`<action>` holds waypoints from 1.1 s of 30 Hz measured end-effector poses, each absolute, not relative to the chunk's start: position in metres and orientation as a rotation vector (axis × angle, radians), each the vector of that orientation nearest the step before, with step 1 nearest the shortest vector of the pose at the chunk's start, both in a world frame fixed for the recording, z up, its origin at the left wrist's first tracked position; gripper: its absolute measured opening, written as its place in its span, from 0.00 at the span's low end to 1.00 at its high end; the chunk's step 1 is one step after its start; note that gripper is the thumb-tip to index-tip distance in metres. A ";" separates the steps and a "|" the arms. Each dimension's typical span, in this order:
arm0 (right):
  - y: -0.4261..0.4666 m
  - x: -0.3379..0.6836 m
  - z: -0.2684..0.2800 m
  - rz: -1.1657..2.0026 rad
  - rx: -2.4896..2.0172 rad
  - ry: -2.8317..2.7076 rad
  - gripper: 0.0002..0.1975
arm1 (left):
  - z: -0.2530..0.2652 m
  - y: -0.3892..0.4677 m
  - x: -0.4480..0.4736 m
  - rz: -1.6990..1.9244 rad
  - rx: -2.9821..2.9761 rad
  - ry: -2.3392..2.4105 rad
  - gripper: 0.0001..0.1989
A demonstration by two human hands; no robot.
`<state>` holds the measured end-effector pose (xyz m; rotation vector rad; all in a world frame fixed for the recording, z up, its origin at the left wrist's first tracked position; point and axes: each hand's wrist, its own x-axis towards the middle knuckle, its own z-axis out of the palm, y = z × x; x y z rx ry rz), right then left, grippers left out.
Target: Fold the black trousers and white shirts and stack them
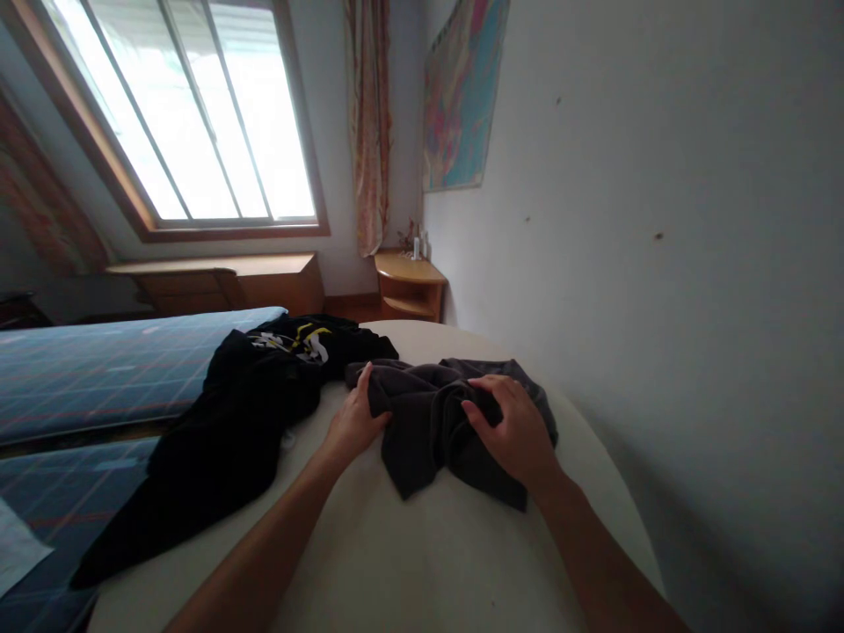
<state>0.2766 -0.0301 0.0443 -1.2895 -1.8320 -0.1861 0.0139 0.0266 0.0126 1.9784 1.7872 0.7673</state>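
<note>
A crumpled dark grey garment [422, 431] lies on the round cream-coloured table [422, 554]. Its two lower ends spread toward me like short legs or sleeves, but its exact kind is unclear. At its left edge rests my left hand [352, 422], index finger stretched out and thumb apart. My right hand [511, 426] is over the garment's right half, fingers bent and thumb spread away from them. Neither hand visibly grips the cloth. Left of the grey garment, a black garment [243, 413] with a white and yellow print lies bunched across the table.
Blue plaid mattresses [132, 365] adjoin the table on the left, with a white sheet [17, 545] at the lower left. A white wall [692, 334] runs close along the right. Behind stand a small corner shelf [412, 268] and a wooden desk [277, 268] under the window.
</note>
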 end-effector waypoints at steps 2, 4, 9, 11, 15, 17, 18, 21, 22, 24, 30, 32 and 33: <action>-0.032 0.270 0.042 -0.159 -1.346 -1.873 0.19 | 0.017 0.024 0.014 0.631 1.999 1.832 0.50; -0.032 0.266 0.039 -0.130 -1.399 -1.872 0.21 | 0.019 0.023 0.016 0.540 2.016 1.880 0.49; -0.028 0.265 0.032 -0.054 -1.462 -1.816 0.18 | 0.019 0.026 0.017 0.766 2.021 1.873 0.41; -0.027 0.266 0.031 -0.027 -1.494 -1.782 0.17 | 0.019 0.030 0.015 0.974 1.967 1.773 0.38; -0.027 0.264 0.032 -0.004 -1.548 -1.738 0.16 | 0.024 0.033 0.013 1.249 1.859 1.532 0.24; -0.027 0.264 0.032 -0.011 -1.553 -1.737 0.14 | 0.027 0.033 0.013 1.275 1.875 1.510 0.14; -0.027 0.263 0.032 -0.014 -1.550 -1.739 0.13 | 0.029 0.032 0.013 1.267 1.894 1.530 0.11; -0.027 0.264 0.032 -0.022 -1.530 -1.748 0.08 | 0.031 0.028 0.016 1.191 1.990 1.624 0.10; -0.027 0.264 0.032 -0.025 -1.523 -1.749 0.08 | 0.030 0.026 0.017 1.151 2.040 1.655 0.12; -0.027 0.264 0.033 -0.031 -1.509 -1.754 0.07 | 0.027 0.022 0.020 1.045 2.161 1.713 0.20; -0.028 0.266 0.033 -0.062 -1.450 -1.734 0.07 | 0.018 0.016 0.024 0.843 2.327 1.730 0.36; -0.029 0.266 0.033 -0.079 -1.425 -1.715 0.07 | 0.021 0.019 0.022 0.903 2.294 1.728 0.35; -0.029 0.266 0.034 -0.087 -1.414 -1.707 0.08 | 0.025 0.020 0.020 0.961 2.269 1.730 0.33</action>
